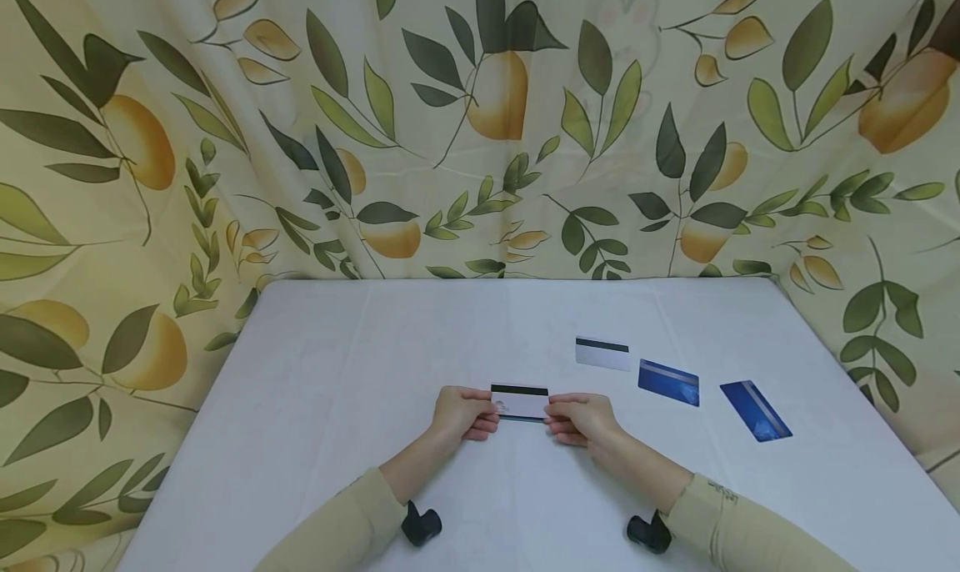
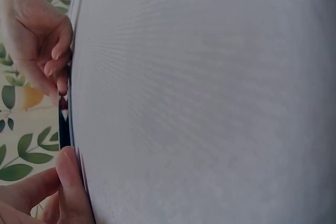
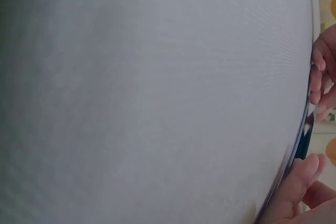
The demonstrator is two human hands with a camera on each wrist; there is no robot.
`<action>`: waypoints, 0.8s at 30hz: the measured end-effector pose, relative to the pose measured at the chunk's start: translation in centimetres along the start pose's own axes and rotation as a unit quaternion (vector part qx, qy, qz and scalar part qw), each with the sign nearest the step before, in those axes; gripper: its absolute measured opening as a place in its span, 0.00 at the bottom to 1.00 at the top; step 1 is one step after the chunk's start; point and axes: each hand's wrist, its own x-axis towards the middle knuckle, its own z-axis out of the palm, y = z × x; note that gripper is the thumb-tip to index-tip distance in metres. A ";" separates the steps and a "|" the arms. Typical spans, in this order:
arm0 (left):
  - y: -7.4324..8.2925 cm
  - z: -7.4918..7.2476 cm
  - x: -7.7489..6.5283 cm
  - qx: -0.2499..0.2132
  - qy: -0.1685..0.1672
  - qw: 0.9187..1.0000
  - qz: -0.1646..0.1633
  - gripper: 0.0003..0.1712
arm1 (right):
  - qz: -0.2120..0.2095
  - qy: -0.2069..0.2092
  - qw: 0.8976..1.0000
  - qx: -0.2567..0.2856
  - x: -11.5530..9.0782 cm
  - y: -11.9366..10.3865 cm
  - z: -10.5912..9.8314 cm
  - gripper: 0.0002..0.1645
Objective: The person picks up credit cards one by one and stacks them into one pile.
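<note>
A white card with a black stripe (image 1: 519, 403) is held by its two short ends, low over the table, in the middle of the head view. My left hand (image 1: 459, 412) pinches its left end between thumb and fingers; my right hand (image 1: 587, 419) pinches the right end the same way. Along the near side, a thin blue edge (image 1: 522, 418) shows under the white face. Both wrist views catch the card nearly edge-on, as a dark sliver (image 2: 63, 129) between the fingertips in the left wrist view and a dark strip (image 3: 303, 144) in the right.
Right of the hands lie another white card with a black stripe (image 1: 602, 354), a blue card (image 1: 668, 383) and a second, slanted blue card (image 1: 756, 411). They rest apart on the white tabletop (image 1: 360, 338). A patterned curtain (image 1: 450, 180) hangs behind the table's far edge.
</note>
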 end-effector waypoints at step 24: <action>-0.3 0.0 0.1 0.032 0.011 0.999 0.017 0.09 | -0.025 -0.010 0.999 -0.037 0.1 0.3 -0.2 0.15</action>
